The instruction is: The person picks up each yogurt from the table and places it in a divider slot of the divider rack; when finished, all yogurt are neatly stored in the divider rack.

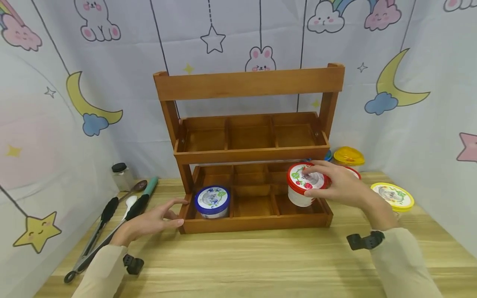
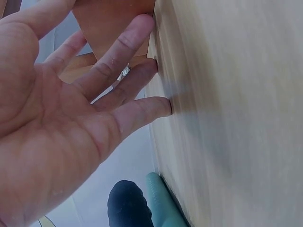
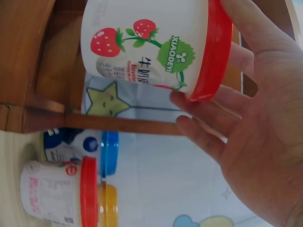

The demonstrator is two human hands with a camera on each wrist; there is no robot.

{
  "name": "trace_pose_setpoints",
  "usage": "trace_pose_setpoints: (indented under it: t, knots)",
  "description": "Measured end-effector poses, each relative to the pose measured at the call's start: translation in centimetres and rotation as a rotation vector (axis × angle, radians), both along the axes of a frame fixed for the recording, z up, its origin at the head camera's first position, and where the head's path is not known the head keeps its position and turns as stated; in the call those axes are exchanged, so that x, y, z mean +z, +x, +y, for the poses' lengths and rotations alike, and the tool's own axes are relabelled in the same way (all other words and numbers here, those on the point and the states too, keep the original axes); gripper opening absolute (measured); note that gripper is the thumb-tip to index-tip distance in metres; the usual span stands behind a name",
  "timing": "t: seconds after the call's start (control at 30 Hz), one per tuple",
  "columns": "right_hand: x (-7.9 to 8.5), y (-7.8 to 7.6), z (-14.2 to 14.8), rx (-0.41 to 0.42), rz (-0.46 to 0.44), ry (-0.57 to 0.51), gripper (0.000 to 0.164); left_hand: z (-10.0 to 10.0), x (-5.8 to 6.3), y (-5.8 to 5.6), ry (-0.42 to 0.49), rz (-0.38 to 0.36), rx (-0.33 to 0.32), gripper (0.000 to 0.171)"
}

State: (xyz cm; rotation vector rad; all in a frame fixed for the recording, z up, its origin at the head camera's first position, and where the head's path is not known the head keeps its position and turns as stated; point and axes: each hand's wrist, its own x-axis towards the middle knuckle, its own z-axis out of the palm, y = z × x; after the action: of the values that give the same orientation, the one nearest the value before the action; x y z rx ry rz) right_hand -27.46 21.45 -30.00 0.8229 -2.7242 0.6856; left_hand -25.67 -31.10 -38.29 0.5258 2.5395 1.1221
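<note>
My right hand (image 1: 340,186) grips a white strawberry tub with a red lid (image 1: 299,196) by its lid. The tub is slightly tilted, over the right front compartment of the wooden two-tier rack (image 1: 253,225). Strawberries are printed on its side in the right wrist view, where fingers and thumb hold the red lid (image 3: 215,56). In the left front compartment sits a tub with a dark blue lid (image 1: 212,200). My left hand (image 1: 149,225) is at the rack's lower left end, thumb and fingers spread. In the left wrist view its fingertips (image 2: 163,105) are close to the tabletop.
Right of the rack stand more tubs: a yellow-lidded one (image 1: 395,196), another with a clear yellow lid (image 1: 349,155), and blue- and red-lidded ones partly hidden. On the left lie tongs (image 1: 97,234), a green-tipped utensil (image 1: 150,186) and a spoon; a black-capped jar (image 1: 122,177) stands behind.
</note>
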Motion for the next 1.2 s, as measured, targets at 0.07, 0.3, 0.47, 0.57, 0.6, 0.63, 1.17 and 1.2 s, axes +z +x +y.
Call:
trace_pose_setpoints:
  t: [0.07,0.3,0.47,0.57,0.6,0.63,1.17,1.2]
  knots:
    - [-0.2,-0.1,-0.3,0.016,0.017,0.005,0.054,0.0,0.0,0.0,-0.004,-0.002,0.003,0.066]
    - [-0.9,-0.3,-1.6,0.071,0.034,0.005,0.051,0.1,0.1,0.0,-0.021,0.004,0.009,0.066]
    - [-1.5,-0.5,-2.6,0.105,0.072,-0.02,0.05,0.0,0.0,0.0,-0.008,0.002,0.004,0.066]
    - [-1.7,-0.6,-3.2,0.118,0.096,-0.03,0.051,0.0,0.0,0.1,-0.003,0.001,0.004,0.066]
    - [-1.8,-0.6,-3.3,0.122,0.1,-0.029,0.051,0.1,0.0,0.2,-0.002,0.002,0.003,0.066]
    - [-1.9,-0.6,-3.5,0.125,0.103,-0.029,0.051,0.1,0.1,0.2,-0.001,0.001,0.002,0.066]
    - [-3.5,-0.7,-6.2,0.239,0.182,-0.08,0.049,0.3,0.1,0.3,0.014,-0.016,0.002,0.066]
    - [-3.6,-0.7,-6.4,0.245,0.189,-0.084,0.049,0.3,0.1,0.3,0.012,-0.015,0.002,0.065]
